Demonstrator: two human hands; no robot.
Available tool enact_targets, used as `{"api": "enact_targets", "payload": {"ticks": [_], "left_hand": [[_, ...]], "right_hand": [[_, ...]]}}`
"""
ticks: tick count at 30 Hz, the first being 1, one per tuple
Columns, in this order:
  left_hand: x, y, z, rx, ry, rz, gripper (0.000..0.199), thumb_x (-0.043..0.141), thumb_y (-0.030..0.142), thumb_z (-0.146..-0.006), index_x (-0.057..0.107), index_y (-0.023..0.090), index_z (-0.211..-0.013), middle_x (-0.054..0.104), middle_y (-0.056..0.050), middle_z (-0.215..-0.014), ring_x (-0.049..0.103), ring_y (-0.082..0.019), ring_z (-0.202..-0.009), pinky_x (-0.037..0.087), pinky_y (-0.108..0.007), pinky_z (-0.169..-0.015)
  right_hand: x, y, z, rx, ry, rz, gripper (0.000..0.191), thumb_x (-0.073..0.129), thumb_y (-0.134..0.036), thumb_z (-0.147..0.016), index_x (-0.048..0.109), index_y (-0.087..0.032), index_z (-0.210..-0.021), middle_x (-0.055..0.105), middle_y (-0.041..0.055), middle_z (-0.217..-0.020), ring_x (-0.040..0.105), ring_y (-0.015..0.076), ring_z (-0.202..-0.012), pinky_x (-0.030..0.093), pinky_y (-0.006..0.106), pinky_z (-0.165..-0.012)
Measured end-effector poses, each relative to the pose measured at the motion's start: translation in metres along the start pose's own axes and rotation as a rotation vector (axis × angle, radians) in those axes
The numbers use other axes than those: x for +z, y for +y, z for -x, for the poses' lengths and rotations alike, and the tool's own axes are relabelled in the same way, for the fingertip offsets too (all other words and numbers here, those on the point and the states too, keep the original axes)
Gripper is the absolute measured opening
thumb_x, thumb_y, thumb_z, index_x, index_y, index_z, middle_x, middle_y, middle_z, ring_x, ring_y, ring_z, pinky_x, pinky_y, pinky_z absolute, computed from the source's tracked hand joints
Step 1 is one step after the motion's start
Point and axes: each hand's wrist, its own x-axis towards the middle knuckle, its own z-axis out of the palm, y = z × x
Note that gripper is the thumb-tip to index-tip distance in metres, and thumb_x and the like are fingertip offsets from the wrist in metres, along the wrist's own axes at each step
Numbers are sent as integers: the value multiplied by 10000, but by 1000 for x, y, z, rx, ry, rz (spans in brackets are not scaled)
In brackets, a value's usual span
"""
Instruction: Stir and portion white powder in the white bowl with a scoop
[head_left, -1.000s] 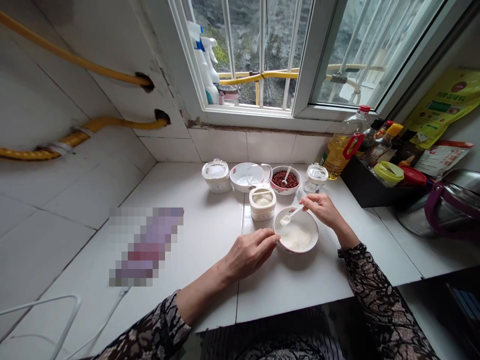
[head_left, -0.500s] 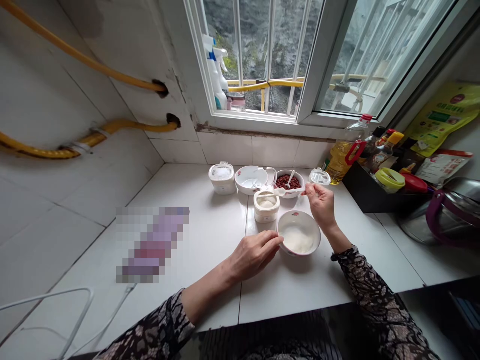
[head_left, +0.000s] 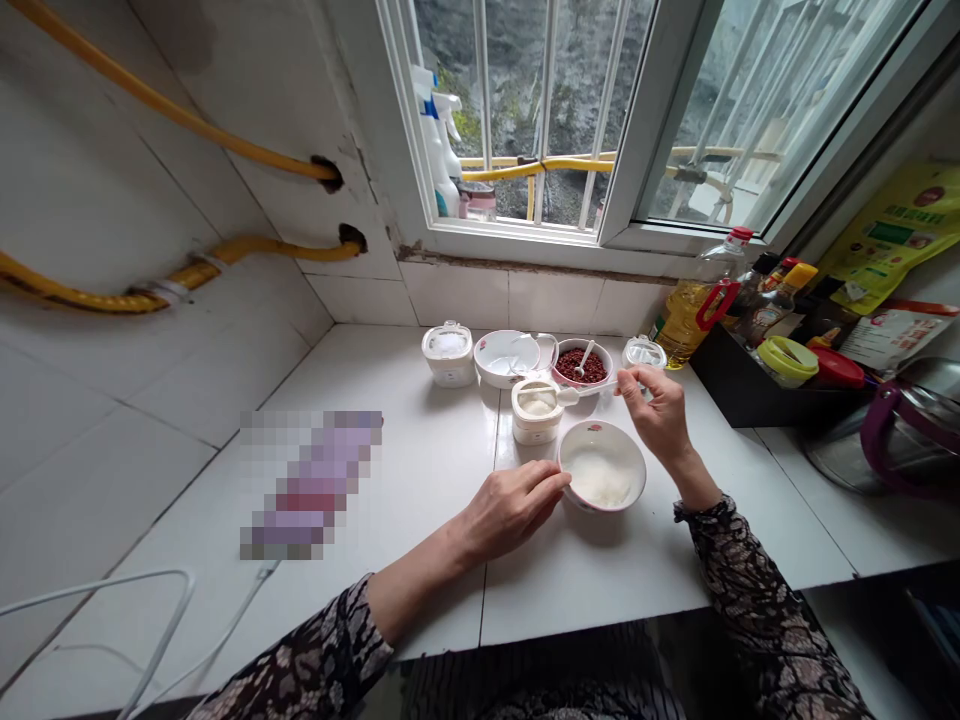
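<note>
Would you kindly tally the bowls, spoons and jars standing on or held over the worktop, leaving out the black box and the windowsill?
Bowls: 3 (front bowl, bean bowl, back-left bowl)
Spoons: 2 (held spoon in the right hand, resting spoon in the bean bowl)
Jars: 3 (open jar, far-left jar, lidded jar beside the oil bottle)
Total: 8

Held spoon point(head_left: 570, 396): looked like smooth white plastic.
Bowl of white grains point(head_left: 621, 448): was glazed, glossy, ceramic-looking.
Open canister point(head_left: 535, 433): seemed smooth, satiny plastic.
Countertop point(head_left: 420, 490): was smooth, glossy tile.
Oil bottle point(head_left: 682, 315): was clear, shiny plastic.
Lidded pot point(head_left: 834, 445): showed polished metal.
Sleeve point(head_left: 757, 590): was patterned cloth, ruffled at the cuff.
</note>
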Motion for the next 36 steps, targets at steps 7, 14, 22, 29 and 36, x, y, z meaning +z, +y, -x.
{"api": "enact_targets", "payload": {"ticks": [7, 14, 22, 29, 36], "left_hand": [[0, 0, 1, -1, -3, 3, 197, 378, 161, -1017, 550, 133, -1109, 674, -79, -936, 656, -137, -735, 512, -204, -511], [1, -1, 2, -6, -14, 16, 182, 397, 172, -1018, 552, 137, -1109, 680, -81, -941, 665, -135, -746, 536, -208, -549], [2, -1, 3, -11, -20, 18, 179, 403, 172, -1016, 555, 142, -1104, 683, -74, -947, 672, -133, -751, 540, -206, -554], [2, -1, 3, -7, -15, 32, 184, 401, 166, -1010, 556, 140, -1107, 679, -77, -945, 668, -136, -753, 542, -208, -564], [1, -1, 2, -3, -20, 20, 199, 384, 169, -1012, 545, 141, -1126, 678, -84, -952, 672, -144, -764, 543, -210, -558]], "right_hand": [[-22, 14, 8, 114, -491, 103, 419, 496, -400, -944, 490, -205, -574, 462, -17, -510, 373, 116, -495, 263, 284, -526], [-8, 8, 18, 60, -614, 46, 428, 483, -341, -953, 456, -196, -551, 428, -33, -503, 332, 104, -507, 277, 286, -571], [-13, 18, 15, 300, -513, -215, 461, 504, -524, -896, 506, -194, -574, 403, -32, -524, 358, 103, -516, 270, 263, -505], [-11, 27, 12, 493, -515, -441, 554, 574, -688, -783, 501, -192, -550, 432, -43, -468, 371, 79, -449, 283, 240, -456], [-8, 38, 11, 646, -568, -597, 577, 680, -732, -659, 555, -176, -571, 424, -58, -464, 371, 68, -435, 342, 237, -439]]}}
